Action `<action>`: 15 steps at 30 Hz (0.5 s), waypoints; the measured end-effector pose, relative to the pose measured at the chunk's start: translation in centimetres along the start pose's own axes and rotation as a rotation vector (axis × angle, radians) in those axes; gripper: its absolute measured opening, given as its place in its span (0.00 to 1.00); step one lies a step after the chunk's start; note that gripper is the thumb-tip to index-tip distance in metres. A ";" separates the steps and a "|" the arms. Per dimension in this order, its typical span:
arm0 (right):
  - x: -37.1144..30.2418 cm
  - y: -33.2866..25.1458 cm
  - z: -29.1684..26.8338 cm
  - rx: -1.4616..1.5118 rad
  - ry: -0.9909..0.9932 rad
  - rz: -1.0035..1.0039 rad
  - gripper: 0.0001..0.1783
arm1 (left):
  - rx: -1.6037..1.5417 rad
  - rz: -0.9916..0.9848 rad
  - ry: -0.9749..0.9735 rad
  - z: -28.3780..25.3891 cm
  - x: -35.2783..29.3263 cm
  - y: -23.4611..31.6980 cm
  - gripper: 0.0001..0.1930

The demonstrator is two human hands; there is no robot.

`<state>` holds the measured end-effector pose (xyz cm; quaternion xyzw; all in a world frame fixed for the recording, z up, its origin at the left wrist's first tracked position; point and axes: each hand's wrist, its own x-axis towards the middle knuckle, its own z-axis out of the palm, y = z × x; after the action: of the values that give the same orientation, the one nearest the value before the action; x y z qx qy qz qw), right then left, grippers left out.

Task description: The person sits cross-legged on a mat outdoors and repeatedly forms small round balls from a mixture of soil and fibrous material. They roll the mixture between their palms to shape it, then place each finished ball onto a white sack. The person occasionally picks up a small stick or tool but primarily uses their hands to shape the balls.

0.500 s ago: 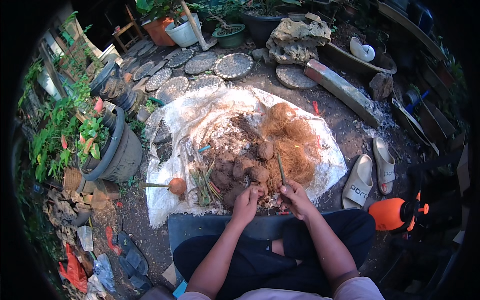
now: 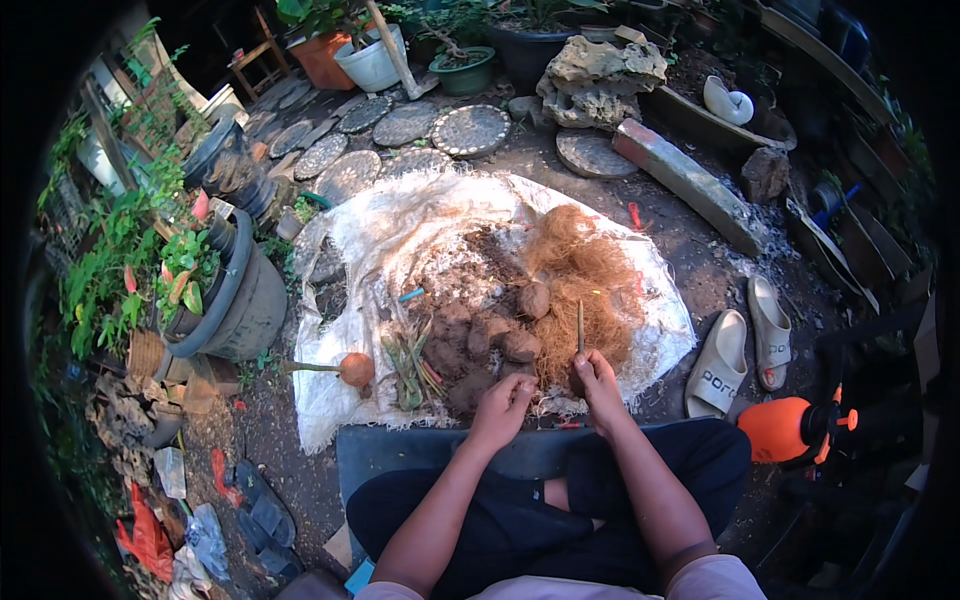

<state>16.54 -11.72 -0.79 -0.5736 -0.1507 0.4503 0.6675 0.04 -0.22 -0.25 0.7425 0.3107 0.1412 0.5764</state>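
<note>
Stalk (image 2: 580, 328), just one, upright by the near edge of the white sheet (image 2: 660, 305), right hand (image 2: 598, 388) gripping it! Left hand (image 2: 505, 405) curled, grip can't be told! One ball (image 2: 356, 369) near the left edge; two sandals (image 2: 722, 365) off right, dark-lettered!

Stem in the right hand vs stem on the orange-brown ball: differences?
Held stem is gripped by the right hand; ball stem is untouched. Held stem points away from the person; ball stem points left. Held stem's lower end is unclear at the hand; ball stem visibly meets the orange-brown ball. Both are slim.
</note>
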 end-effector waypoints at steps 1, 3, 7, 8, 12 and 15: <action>0.2 0.3 0.0 0.027 0.009 0.002 0.24 | -0.078 -0.025 -0.027 0.1 0.1 -0.1 0.17; -0.1 0.6 0.1 0.043 -0.041 0.013 0.33 | -0.227 -0.078 -0.073 0.5 -0.1 -0.2 0.21; -2.2 0.2 1.3 -0.066 -0.274 0.049 0.47 | -0.465 -0.324 -0.128 1.2 -0.4 0.7 0.31; -2.8 -0.1 1.9 -0.110 -0.323 0.060 0.49 | -0.507 -0.411 -0.138 1.2 -0.5 1.0 0.33; -5.1 -2.5 4.2 -0.487 -0.436 -0.196 0.53 | -0.597 -0.310 0.027 -0.2 -0.2 2.2 0.24; -5.7 -4.1 6.0 -0.345 -0.409 -0.266 0.53 | -0.723 -0.281 0.177 -1.4 0.0 3.9 0.14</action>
<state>10.89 -12.08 6.49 -0.5509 -0.4303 0.4328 0.5692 0.43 0.35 3.83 0.4271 0.3880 0.2247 0.7852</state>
